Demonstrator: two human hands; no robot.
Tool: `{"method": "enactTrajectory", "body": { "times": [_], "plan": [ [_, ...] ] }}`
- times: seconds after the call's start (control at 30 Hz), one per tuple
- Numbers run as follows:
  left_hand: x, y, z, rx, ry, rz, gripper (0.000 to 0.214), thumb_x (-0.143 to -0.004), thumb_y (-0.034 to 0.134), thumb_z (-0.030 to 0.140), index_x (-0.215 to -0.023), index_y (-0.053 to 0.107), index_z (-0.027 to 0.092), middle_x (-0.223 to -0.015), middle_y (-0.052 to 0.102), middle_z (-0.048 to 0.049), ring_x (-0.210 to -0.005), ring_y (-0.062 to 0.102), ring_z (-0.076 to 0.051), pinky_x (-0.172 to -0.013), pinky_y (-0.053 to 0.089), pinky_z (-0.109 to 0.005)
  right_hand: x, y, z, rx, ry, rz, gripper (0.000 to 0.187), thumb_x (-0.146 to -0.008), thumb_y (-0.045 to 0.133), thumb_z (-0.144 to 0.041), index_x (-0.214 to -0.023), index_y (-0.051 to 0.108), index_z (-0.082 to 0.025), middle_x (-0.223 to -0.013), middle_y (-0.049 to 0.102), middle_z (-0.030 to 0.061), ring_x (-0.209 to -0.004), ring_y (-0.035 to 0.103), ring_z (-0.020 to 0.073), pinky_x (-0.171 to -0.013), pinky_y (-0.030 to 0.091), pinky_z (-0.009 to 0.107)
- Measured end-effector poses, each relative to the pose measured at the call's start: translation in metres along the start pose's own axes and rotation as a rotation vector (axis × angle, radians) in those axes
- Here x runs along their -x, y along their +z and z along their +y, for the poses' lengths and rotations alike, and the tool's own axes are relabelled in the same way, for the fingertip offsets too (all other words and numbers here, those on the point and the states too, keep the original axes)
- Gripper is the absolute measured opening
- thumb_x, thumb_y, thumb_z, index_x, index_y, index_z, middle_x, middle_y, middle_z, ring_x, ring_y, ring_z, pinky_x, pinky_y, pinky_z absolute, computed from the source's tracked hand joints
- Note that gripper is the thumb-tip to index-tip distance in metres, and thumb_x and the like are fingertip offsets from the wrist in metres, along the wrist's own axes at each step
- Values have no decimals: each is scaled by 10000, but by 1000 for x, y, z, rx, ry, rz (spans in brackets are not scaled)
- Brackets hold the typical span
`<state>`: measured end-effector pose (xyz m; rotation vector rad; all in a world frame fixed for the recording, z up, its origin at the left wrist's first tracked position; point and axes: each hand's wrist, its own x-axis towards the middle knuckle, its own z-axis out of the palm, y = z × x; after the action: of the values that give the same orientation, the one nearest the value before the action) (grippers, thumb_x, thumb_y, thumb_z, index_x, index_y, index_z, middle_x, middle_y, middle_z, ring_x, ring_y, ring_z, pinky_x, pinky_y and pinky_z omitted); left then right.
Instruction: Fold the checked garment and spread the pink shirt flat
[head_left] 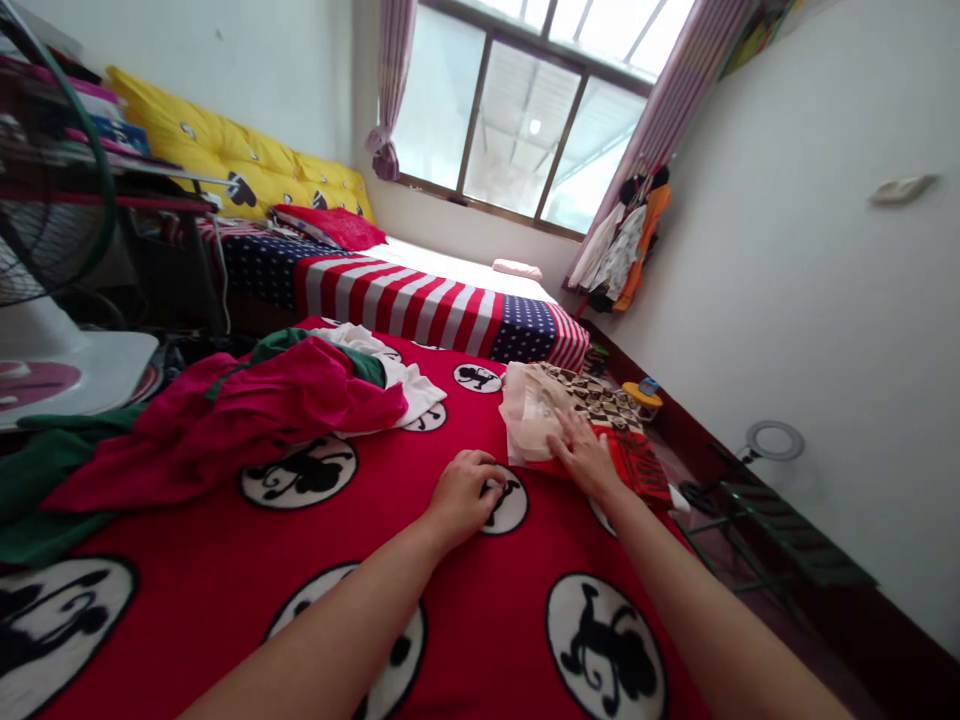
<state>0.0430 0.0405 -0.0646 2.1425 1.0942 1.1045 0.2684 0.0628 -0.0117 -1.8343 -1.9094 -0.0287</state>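
Observation:
My right hand (583, 452) lies with fingers spread on a folded cream-coloured garment (527, 402) at the right of the bed. Beside that garment are a brown-and-cream patterned folded cloth (600, 398) and a red-orange folded cloth with dark print (637, 462). My left hand (466, 492) rests on the red bedspread (480, 600), its fingers loosely curved and apart, with nothing visible in them. To the left lies a loose heap of clothes: a magenta garment (300, 395), a green one (45, 525) and a white one (416, 392).
Behind stands another bed with a flag-patterned cover (405, 300) and a red pillow (349, 228). A fan (82, 360) is at the left edge. A dark green folding chair (795, 535) and a ring light (775, 440) stand by the right wall. Clothes (626, 245) hang near the window.

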Motion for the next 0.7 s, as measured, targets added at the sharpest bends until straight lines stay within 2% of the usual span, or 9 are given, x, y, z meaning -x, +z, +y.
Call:
{"method": "enactTrajectory", "body": {
  "times": [0.07, 0.1, 0.13, 0.2, 0.3, 0.37, 0.5, 0.6, 0.7],
  "plan": [
    [-1, 1, -2, 100, -24, 21, 179, -761, 607, 150, -855, 745, 218, -1006, 665, -54, -1015, 550, -210, -962, 405, -370, 21, -7, -29, -227, -11, 180, 465, -883, 456, -445, -1267, 562, -204, -1407, 479, 120, -1358, 333, 301, -1107, 169, 590],
    [-2, 1, -2, 148, -40, 28, 180, -751, 607, 140, -845, 743, 210, -996, 668, -55, -1012, 549, -212, -967, 399, -377, 35, -8, -46, -396, 12, 237, 453, -881, 456, -458, -1222, 585, -190, -1351, 533, 125, -1316, 399, 290, -1099, 249, 539],
    [-3, 1, -3, 188, -54, 33, 180, -741, 605, 130, -835, 740, 204, -989, 670, -55, -1013, 549, -214, -975, 393, -383, 51, -5, -64, -601, 68, 222, 454, -874, 475, -479, -1202, 585, -186, -1283, 584, 124, -1243, 487, 275, -1049, 360, 481],
    [-4, 1, -2, 234, -78, 40, 185, -731, 592, 113, -822, 733, 191, -962, 679, -54, -1007, 558, -214, -982, 394, -389, 84, 8, -97, -1038, 265, 128, 495, -828, 534, -539, -1189, 555, -200, -1186, 632, 115, -1092, 603, 275, -812, 539, 392],
    [-4, -4, 1, 296, -125, 48, 215, -750, 548, 109, -875, 715, 161, -932, 696, -64, -949, 601, -200, -946, 438, -375, 123, 34, -130, -1363, 565, 120, 517, -718, 647, -568, -1083, 569, -210, -1168, 618, 109, -1007, 645, 275, -594, 556, 289],
    [-2, -12, 3, 357, -163, 58, 258, -793, 497, 128, -963, 690, 137, -989, 701, -88, -954, 623, -189, -919, 464, -354, 140, 47, -140, -1433, 640, 154, 513, -652, 705, -556, -1000, 578, -201, -1120, 624, 106, -949, 665, 268, -585, 551, 283],
    [5, -35, 7, 461, -226, -6, 322, -826, 523, 239, -1095, 639, 105, -1066, 694, -131, -987, 645, -202, -868, 498, -337, 156, 50, -146, -1399, 431, 198, 451, -668, 711, -506, -964, 599, -185, -972, 661, 76, -747, 677, 211, -593, 536, 295],
    [21, -57, 12, 471, -284, -117, 406, -767, 628, 358, -1060, 657, 79, -966, 713, -147, -871, 672, -220, -799, 514, -350, 161, 45, -149, -1311, 328, 162, 364, -721, 661, -491, -916, 628, -186, -794, 673, 35, -603, 636, 183, -545, 502, 287],
    [54, -81, 23, 434, -343, -232, 381, -695, 688, 364, -952, 701, 82, -851, 721, -117, -786, 668, -229, -762, 514, -359, 163, 44, -151, -1255, 253, 122, 254, -756, 629, -423, -875, 640, -199, -731, 668, 12, -609, 622, 186, -573, 488, 287]
  ]
}}
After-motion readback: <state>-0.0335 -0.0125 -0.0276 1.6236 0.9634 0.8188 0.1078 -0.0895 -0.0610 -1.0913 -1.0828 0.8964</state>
